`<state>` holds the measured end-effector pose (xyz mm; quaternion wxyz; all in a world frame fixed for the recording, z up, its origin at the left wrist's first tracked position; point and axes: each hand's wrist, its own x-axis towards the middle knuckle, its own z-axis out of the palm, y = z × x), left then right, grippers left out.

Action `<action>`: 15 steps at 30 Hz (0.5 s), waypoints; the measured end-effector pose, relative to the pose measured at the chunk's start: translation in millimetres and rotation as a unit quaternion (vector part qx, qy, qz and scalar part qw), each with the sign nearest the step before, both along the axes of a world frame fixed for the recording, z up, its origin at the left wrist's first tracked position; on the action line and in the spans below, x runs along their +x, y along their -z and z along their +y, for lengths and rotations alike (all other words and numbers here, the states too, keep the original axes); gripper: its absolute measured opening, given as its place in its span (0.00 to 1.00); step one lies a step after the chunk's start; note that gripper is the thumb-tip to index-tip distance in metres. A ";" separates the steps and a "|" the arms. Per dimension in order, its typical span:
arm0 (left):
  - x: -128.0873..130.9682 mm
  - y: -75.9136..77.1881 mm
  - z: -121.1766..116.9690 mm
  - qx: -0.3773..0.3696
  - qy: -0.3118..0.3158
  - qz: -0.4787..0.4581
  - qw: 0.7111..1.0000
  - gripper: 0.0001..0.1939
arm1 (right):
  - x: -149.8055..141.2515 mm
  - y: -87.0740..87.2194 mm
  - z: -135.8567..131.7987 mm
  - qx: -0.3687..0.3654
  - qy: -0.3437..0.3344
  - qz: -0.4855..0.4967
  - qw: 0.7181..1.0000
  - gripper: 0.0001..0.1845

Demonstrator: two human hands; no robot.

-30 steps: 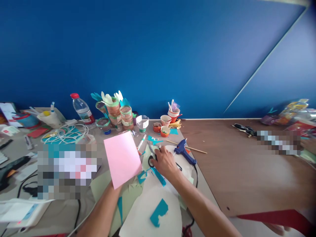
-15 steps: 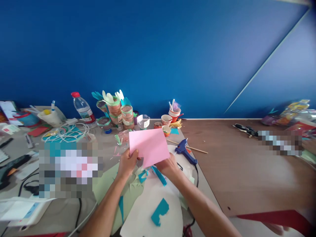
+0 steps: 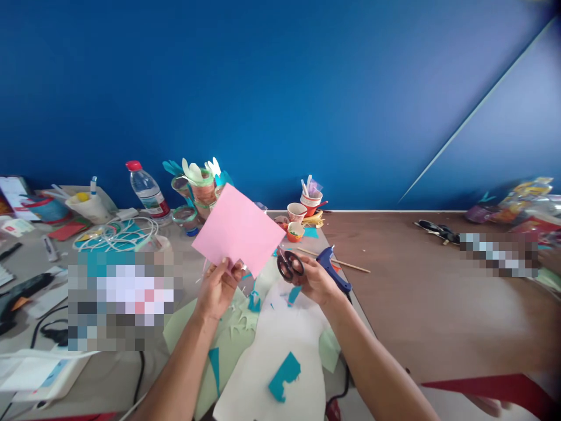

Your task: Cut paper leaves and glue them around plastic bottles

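Observation:
A pink sheet of paper (image 3: 239, 228) is pinched at its lower edge by my left hand (image 3: 219, 289), which holds it tilted above the table. My right hand (image 3: 322, 280) grips a pair of scissors (image 3: 290, 266); their dark handle loops show, while the blades are hard to make out. The scissors are just right of the pink sheet. Beneath both hands lie a white sheet (image 3: 289, 345), a pale green cut sheet (image 3: 236, 327) and a teal paper scrap (image 3: 284, 377).
A blue glue gun (image 3: 333, 269) and a wooden stick (image 3: 355, 266) lie to the right. Paper cups (image 3: 297, 211) stand at the back, near decorated jars (image 3: 204, 190) and a water bottle (image 3: 148, 193). White cable (image 3: 116, 234) is coiled on the left. A blue wall (image 3: 263, 105) rises behind.
The pink sheet has turned and moved up and left with my left hand. My right hand has come off the sheet, moved right, and now holds the scissors.

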<state>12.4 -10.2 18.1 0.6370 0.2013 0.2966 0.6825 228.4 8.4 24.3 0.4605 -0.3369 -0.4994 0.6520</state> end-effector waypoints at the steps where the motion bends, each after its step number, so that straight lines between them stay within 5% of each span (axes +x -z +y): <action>1: -1.2 1.1 0.8 -0.002 -0.001 -0.006 1.000 0.09 | 0.2 -1.4 -1.7 -0.012 -0.009 0.026 1.000 0.23; 11: 1.5 12.9 -4.4 0.016 -0.005 0.123 0.992 0.15 | -5.2 -5.6 -9.5 -0.030 -0.047 0.079 0.995 0.23; 15: 5.2 21.0 -5.9 -0.017 -0.027 0.197 0.980 0.16 | -7.0 -7.8 -10.1 -0.003 -0.035 0.074 0.997 0.31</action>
